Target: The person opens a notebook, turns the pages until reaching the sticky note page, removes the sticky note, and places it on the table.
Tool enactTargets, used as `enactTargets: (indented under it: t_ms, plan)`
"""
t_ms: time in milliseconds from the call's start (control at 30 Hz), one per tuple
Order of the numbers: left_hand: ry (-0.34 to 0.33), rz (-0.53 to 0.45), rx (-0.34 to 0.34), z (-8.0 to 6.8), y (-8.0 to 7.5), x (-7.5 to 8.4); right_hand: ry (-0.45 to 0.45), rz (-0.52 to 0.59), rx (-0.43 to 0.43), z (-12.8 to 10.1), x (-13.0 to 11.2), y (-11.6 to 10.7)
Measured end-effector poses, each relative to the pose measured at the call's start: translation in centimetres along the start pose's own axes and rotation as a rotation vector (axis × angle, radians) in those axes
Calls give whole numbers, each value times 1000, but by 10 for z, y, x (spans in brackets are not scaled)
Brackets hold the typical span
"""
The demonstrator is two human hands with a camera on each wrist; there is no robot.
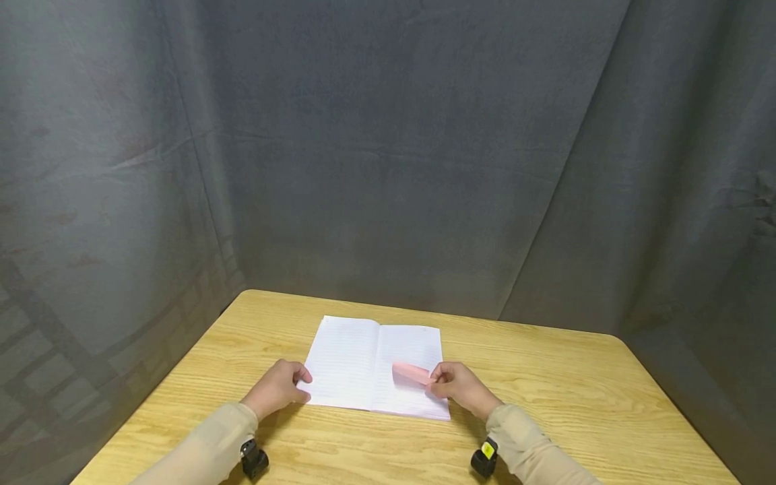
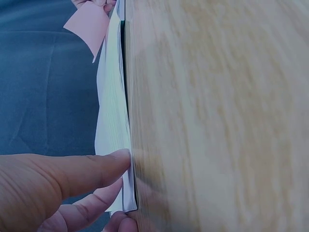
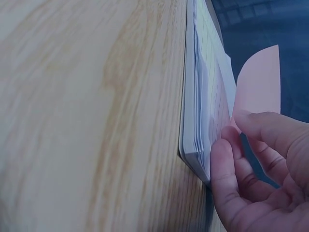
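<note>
An open notebook with white lined pages lies flat on the table. My left hand is at its near left corner; in the left wrist view the thumb lies along the page edges and the other fingers curl at the corner. A pink slip of paper, like a sticky note, is pinched between the thumb and fingers of my right hand. The slip stands tilted up over the right page. In the right wrist view its free end curves upward, while other fingers of that hand touch the notebook's right edge.
The wooden table extends around the notebook on all sides. Grey curtains hang behind the table and along both sides. A small black camera is strapped to each wrist.
</note>
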State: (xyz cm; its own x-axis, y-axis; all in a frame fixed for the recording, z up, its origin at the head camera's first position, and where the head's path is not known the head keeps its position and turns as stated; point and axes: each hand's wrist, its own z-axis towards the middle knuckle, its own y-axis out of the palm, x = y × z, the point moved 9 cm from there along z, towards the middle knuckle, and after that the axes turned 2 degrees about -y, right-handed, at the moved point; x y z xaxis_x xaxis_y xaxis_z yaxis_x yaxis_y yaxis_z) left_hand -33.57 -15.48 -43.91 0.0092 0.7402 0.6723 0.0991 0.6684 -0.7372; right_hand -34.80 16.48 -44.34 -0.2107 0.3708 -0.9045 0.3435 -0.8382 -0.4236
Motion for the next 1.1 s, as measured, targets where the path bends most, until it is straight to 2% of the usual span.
enactTargets:
  t_ms: [433, 567, 700, 867, 1100]
  plan:
    - [6, -16, -6, 0, 0, 0, 0, -8, -18, -1, -3, -1]
    - [5, -11, -20, 1, 1, -2, -14, -41, -13, -1, -9, -8]
    - [3, -4, -15, 0, 1, -3, -23, -98, 41, -2, -23, -29]
    - [6, -11, -3, 0, -1, -1, 5, -131, 149, -5, -38, -69]
    - [9, -4, -3, 2, 1, -3, 58, -167, 230, -14, -39, -114]
